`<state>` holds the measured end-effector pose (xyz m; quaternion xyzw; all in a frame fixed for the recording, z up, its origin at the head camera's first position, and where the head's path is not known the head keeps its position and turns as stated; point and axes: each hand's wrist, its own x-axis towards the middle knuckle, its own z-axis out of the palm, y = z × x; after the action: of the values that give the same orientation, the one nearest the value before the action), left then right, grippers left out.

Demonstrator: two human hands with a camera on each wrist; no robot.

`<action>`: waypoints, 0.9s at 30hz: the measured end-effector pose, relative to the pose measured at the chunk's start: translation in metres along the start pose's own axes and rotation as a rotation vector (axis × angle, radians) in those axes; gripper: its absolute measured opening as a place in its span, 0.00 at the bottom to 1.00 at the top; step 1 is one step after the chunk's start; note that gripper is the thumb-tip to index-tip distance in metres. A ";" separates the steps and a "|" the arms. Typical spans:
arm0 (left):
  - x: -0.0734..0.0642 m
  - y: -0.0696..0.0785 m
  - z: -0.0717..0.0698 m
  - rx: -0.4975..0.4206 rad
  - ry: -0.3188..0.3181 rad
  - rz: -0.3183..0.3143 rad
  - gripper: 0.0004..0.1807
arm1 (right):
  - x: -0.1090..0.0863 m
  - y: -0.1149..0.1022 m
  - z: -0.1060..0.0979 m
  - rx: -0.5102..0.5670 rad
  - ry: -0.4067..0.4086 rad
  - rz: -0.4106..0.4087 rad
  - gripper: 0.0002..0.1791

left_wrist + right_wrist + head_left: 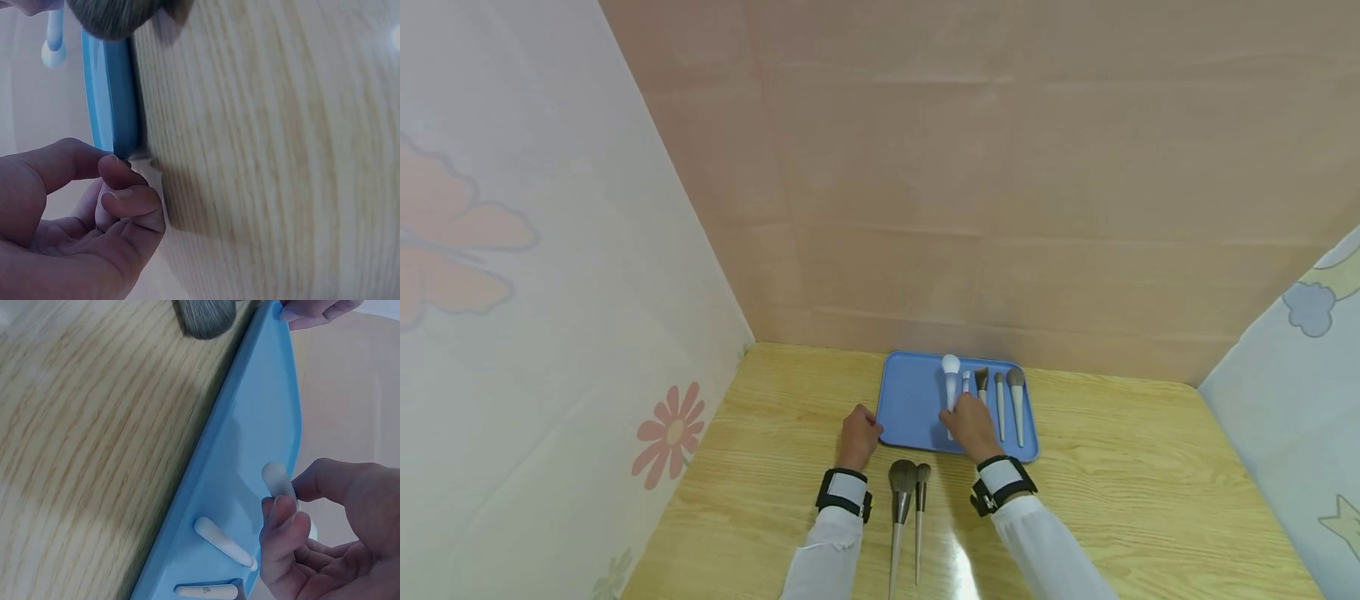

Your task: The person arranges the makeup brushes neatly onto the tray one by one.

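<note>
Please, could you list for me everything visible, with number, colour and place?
tray: 1, blue, on the table
white-headed brush: 1, white, in the right hand
small-tipped brush: 1, pale, on the tray
dark-headed brushes: 3, dark with pale handles, on the tray
loose brushes: 2, dark with pale handles, on the table
table: 1, yellowish, under the tray
back wall: 1, brownish, behind the table
side walls: 2, whitish with coloured prints, left and right
wristbands: 2, black and pale, on the wrists
sleeves: 2, white, forearms
left hand: 1, bare, at the tray's corner
right hand: 1, bare, over the tray
</note>
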<state>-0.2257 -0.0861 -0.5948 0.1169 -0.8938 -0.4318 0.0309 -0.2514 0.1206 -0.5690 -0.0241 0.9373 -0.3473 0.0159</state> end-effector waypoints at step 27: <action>0.002 -0.002 -0.001 -0.007 -0.040 -0.022 0.06 | 0.019 0.002 0.009 -0.153 -0.049 0.008 0.13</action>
<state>-0.2268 -0.0881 -0.5959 0.1180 -0.8913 -0.4377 0.0085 -0.2699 0.1151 -0.5776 -0.0301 0.9605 -0.2738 0.0382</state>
